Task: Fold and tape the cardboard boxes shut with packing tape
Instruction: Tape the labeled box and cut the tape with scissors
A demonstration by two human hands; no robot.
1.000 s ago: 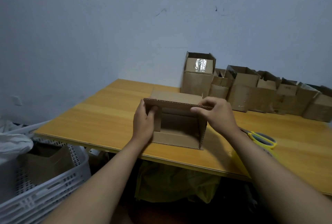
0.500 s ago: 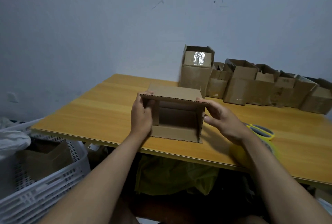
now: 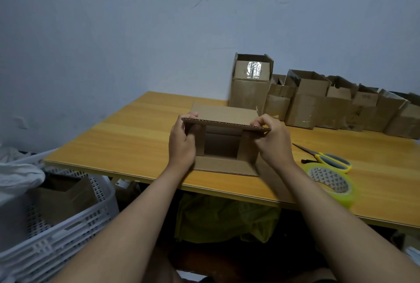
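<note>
The folding step looks to be in hand: a small brown corrugated cardboard box [image 3: 223, 144] lies on its side near the front edge of the yellow wood-grain table [image 3: 141, 132], its open end facing the person; the left hand [image 3: 183, 144] and right hand [image 3: 273, 141] each curl their fingers round an end of the upper flap, its fluted edge showing; next, I judge, the flaps need closing flat before reaching for the translucent yellow-green roll of packing tape [image 3: 329, 182] to the right.
</note>
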